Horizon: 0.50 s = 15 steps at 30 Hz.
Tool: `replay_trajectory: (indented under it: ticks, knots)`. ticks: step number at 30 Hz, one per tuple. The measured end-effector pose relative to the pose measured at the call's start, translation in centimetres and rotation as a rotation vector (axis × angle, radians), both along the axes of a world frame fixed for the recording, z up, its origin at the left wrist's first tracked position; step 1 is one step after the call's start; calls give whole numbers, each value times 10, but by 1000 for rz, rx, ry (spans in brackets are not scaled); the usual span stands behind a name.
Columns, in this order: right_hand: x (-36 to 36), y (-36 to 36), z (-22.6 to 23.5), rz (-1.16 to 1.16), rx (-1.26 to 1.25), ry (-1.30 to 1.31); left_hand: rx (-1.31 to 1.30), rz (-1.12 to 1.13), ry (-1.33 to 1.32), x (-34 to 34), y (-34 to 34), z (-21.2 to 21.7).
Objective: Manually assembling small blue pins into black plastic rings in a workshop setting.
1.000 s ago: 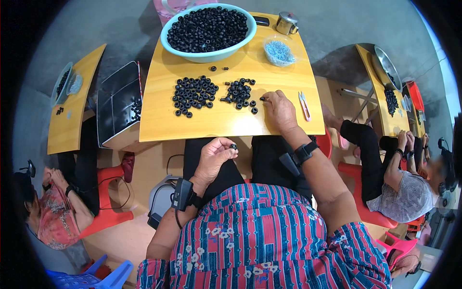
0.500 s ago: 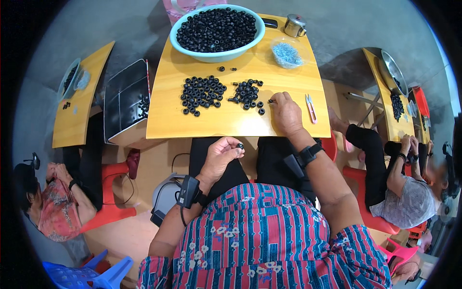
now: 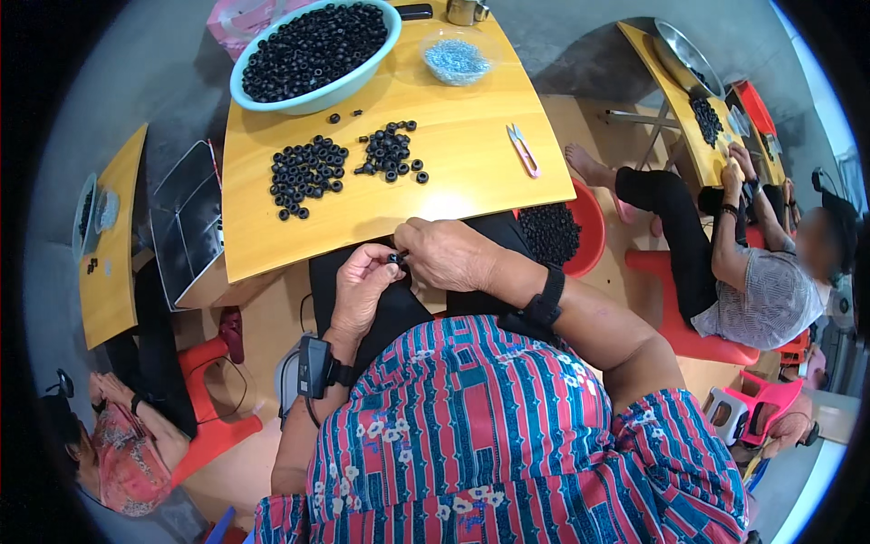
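- Since half a second ago the right hand (image 3: 446, 255) has left the desk top, where it lay beside the smaller heap of rings, and has come back over the near edge to meet the left hand (image 3: 362, 288) above the lap.
- The two hands now touch at the fingertips, just off the near edge of the yellow desk (image 3: 453, 181), around its middle.
- Between them sits a small black ring (image 3: 395, 259); the left thumb and forefinger are pinched together on it, and the right fingertips press against it from the other side.
- The other right fingers are curled in close; whether they hold anything more cannot be told.
- Each wrist carries a black strapped device.
- On the desk, two loose heaps of black rings lie near the middle: the larger heap (image 3: 305, 172) toward the left edge, the smaller heap (image 3: 390, 152) just to its right, the two apart.
- A pale blue basin (image 3: 272, 92) full of black rings stands at the far left corner.
- A clear dish of small silvery parts (image 3: 458, 58) stands at the far edge, right of the basin.
- Pink-handled snips (image 3: 522, 149) lie near the right edge.
- A red bowl (image 3: 591, 238) with more black rings sits below the desk's right near corner.
- Another person (image 3: 752, 272) sits at a second desk to the right.
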State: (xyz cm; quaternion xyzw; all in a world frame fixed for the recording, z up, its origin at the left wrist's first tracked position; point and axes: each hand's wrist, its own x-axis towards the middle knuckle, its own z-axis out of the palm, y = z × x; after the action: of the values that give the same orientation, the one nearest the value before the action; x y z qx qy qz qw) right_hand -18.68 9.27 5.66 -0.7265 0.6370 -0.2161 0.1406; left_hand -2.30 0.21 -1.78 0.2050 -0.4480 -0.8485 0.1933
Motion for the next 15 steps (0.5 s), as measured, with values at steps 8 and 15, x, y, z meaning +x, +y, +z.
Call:
replay_trajectory:
  ticks: [8,15]
  knots:
    - [4,6,-19,-125,2,-193,-37,20,-26,2,1,-1]
    - [15,1,-25,-265,-109,-487,-14,52,66,5,5,9]
